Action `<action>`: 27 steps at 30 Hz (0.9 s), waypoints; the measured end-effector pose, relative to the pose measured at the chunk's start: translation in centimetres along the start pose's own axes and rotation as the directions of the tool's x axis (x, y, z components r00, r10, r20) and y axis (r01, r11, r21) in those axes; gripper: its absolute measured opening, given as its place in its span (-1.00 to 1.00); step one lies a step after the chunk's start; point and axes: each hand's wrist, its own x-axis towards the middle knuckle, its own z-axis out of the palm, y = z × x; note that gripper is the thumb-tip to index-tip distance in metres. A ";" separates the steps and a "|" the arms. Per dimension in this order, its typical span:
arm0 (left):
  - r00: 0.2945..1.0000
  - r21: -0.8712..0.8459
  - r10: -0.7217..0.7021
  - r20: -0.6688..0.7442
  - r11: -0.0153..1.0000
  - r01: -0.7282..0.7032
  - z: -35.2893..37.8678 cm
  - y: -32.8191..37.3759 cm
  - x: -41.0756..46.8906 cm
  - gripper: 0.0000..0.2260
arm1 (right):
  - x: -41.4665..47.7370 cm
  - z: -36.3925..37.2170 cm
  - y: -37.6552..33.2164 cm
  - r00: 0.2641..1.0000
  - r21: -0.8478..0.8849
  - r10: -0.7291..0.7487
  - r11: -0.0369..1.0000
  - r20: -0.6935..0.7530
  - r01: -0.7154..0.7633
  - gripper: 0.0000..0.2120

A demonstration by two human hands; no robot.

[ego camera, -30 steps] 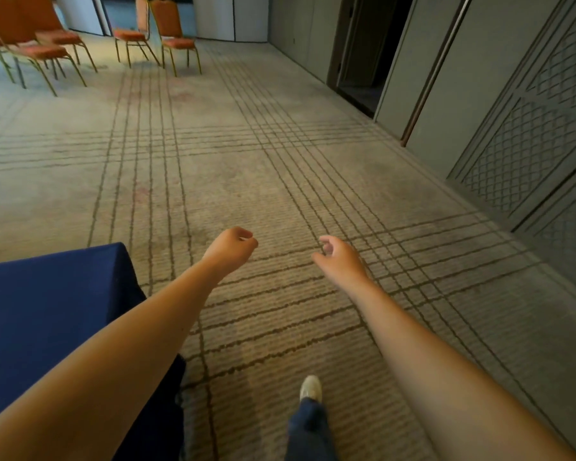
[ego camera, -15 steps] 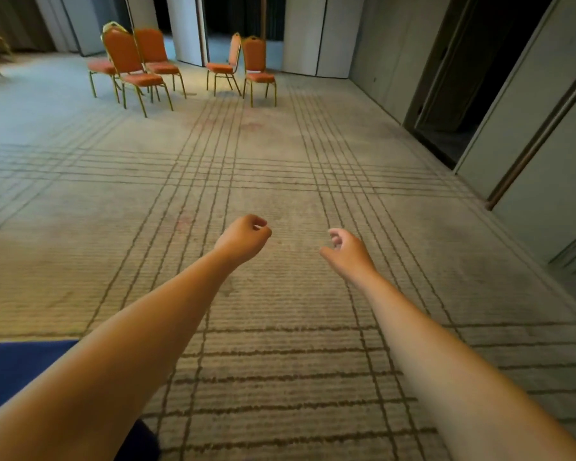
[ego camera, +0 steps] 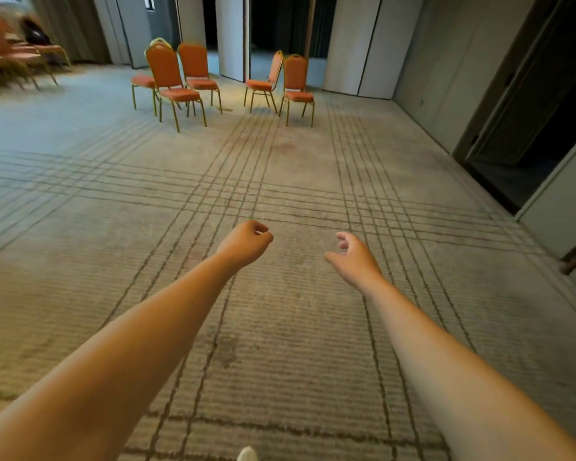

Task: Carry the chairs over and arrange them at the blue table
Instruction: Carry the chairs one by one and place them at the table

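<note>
The orange chairs (ego camera: 177,91) stand in a loose cluster at the far edge of the carpeted floor (ego camera: 296,327), three to the left and two (ego camera: 295,84) just to their right, all well apart from both hands. The left hand (ego camera: 246,242) is curled into a loose fist holding nothing. The right hand (ego camera: 354,261) is relaxed with fingers slightly bent, also empty; both reach forward above the carpet's middle.

Beige carpet (ego camera: 296,327) crossed by bands of dark lines covers the floor; pale wall panels (ego camera: 353,44) stand at the far end, dark gaps between them; an open doorway (ego camera: 546,111) on the right; far left, a dark blurred shape (ego camera: 35,34), perhaps a bag.
</note>
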 end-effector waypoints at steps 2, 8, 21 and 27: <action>1.000 0.003 -0.005 0.003 1.000 0.005 -0.4 1.4 5.6 -0.65 | 5.3 -0.6 -0.9 1.000 0.004 0.008 1.000 -0.014 -0.008 -0.44; 0.999 0.028 -0.030 0.041 0.999 0.028 0.7 3.7 19.6 -0.64 | 19.1 -1.0 -1.0 0.998 0.001 0.055 0.998 0.002 -0.055 -0.44; 0.999 0.028 -0.025 0.034 0.999 0.024 3.1 12.6 54.3 -0.65 | 56.9 -6.5 -1.9 1.000 0.013 0.008 1.000 0.018 -0.008 -0.43; 0.998 0.085 -0.039 0.059 0.996 0.034 4.4 16.4 67.0 -0.62 | 71.1 -9.7 -1.7 0.999 0.023 0.040 0.999 0.027 -0.040 -0.43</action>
